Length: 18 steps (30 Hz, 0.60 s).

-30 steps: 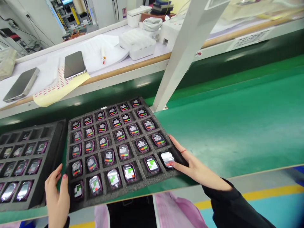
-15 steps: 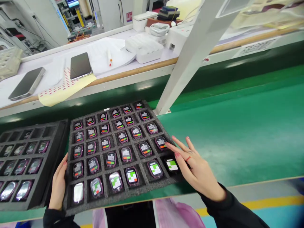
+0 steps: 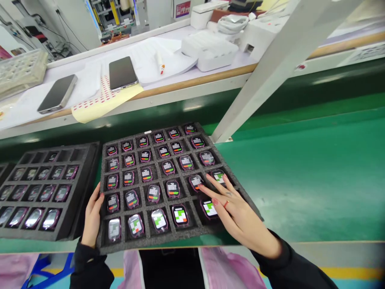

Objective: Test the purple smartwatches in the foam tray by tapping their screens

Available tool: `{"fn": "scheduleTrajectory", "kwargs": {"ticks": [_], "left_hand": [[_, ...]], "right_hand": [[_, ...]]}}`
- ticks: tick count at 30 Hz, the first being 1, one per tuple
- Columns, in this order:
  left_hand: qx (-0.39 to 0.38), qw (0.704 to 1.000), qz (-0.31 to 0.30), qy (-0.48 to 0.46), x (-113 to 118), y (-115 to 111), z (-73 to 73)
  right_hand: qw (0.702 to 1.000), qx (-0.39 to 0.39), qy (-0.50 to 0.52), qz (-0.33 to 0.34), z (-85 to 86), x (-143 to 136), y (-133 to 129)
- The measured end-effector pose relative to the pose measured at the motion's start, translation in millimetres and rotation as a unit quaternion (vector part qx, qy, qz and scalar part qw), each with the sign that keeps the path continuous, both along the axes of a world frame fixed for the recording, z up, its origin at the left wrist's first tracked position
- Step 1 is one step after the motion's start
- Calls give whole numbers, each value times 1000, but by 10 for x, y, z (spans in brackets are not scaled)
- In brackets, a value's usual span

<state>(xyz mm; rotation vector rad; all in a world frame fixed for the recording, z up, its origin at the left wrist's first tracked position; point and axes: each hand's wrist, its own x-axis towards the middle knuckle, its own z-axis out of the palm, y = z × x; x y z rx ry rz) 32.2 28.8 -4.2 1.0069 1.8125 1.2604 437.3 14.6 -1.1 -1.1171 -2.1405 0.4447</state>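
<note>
A dark grey foam tray [image 3: 144, 243] stands on the green bench, with smartwatches in purple cases in its square compartments. My left hand [image 3: 92, 218] grips the tray's left edge. Fingers spread, my right hand [image 3: 237, 212] reaches over the right side of the tray, a fingertip at the screen of a smartwatch [image 3: 196, 182] that shows white text above a red and green bar. Under that hand, another smartwatch [image 3: 209, 208] with a green and white screen is partly covered. Most near-row screens show green and white blocks, one with a red block [image 3: 180, 214]; farther rows mostly show text.
To the left stands a second foam tray [image 3: 67, 214] of watches. On the raised shelf behind lie two phones [image 3: 122, 73] [image 3: 57, 93], papers, a white marker [image 3: 159, 63] and a white box [image 3: 209, 50]. A slanted white post [image 3: 264, 80] rises behind the tray's right corner.
My right hand has moved from a right-column watch to the one left of it. The right-column watch has switched from text to green and white blocks. My left hand stays at the edge.
</note>
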Motion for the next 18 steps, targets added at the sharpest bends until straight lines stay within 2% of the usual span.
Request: {"fn": "scheduleTrajectory", "kwargs": {"ticks": [2,5,10,15,18], "left_hand": [[1,1000,-1,-10,37,-34,-5],[1,1000,-4,-27,80,-91,-18],[-3,999,-20,-47,91,-158,-61],[-9,996,-71,-61,46,-191,-122],[-14,993,-107,-50,-8,-198,-170]], "right_hand": [[1000,-7,-23,-4,-18,-22,0],[1000,-18,-4,-8,21,-79,-1],[999,-12,6,52,131,-322,38],[995,7,-61,74,120,-495,102],[996,11,-48,72,139,-555,105]]}}
